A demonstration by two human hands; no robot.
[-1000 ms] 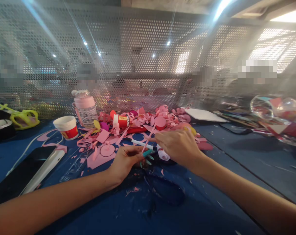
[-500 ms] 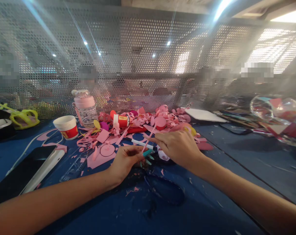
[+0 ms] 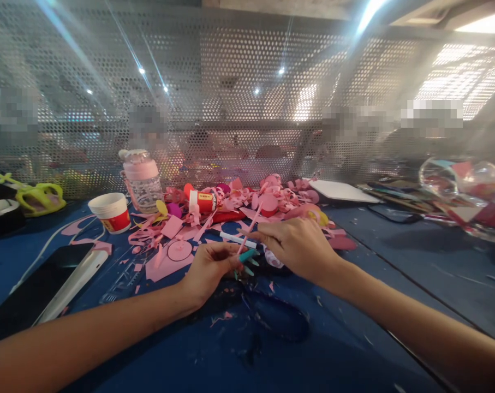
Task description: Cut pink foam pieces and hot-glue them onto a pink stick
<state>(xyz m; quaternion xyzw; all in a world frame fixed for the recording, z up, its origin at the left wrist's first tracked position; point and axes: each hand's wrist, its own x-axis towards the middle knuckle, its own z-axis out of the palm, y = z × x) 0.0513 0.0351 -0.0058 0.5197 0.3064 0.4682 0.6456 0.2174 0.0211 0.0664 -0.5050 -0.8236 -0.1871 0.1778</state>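
My left hand (image 3: 212, 270) is closed, with a narrow pink strip (image 3: 252, 222) pinched between thumb and fingers; long teal nails show at its fingertips. The strip stands up at a slant, its upper end free. From the other side my right hand (image 3: 298, 245) reaches in, fingers curled and the index fingertip against the strip; its thumb is hidden. Behind the hands lies a white marker (image 3: 236, 238) with dark ends. Beside the right hand, partly covered by it, sits a pale lilac curled piece (image 3: 273, 256).
A heap of pink scraps (image 3: 272, 191) lies behind the hands, with a red paper cup (image 3: 206, 201) on its side. Left are stacked paper cups (image 3: 111, 213), a pink-lidded bottle (image 3: 142, 183) and a phone (image 3: 38, 289). A perforated screen (image 3: 247, 65) stands behind; plastic bags (image 3: 472, 196) lie right.
Both hands keep nearly the same place and hold. The right index finger has shifted very slightly at the strip; the other things stay where they were.
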